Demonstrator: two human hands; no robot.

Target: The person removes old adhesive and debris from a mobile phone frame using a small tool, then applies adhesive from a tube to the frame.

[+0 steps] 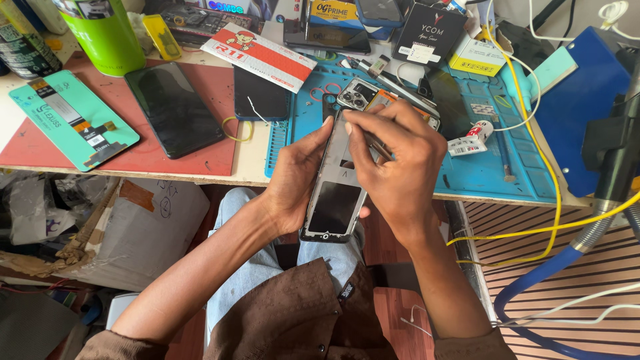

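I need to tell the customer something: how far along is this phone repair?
Done: the phone frame is opened, its screen gone. In hand: the left hand holds the frame while the right hand works a thin tool inside it. Left: a loose screen lies unfitted on the red mat.

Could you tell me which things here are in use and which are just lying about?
In use: phone frame held by left hand; thin metal tool in right hand.
Lying about: black phone, green cup, glue tube, yellow cable.
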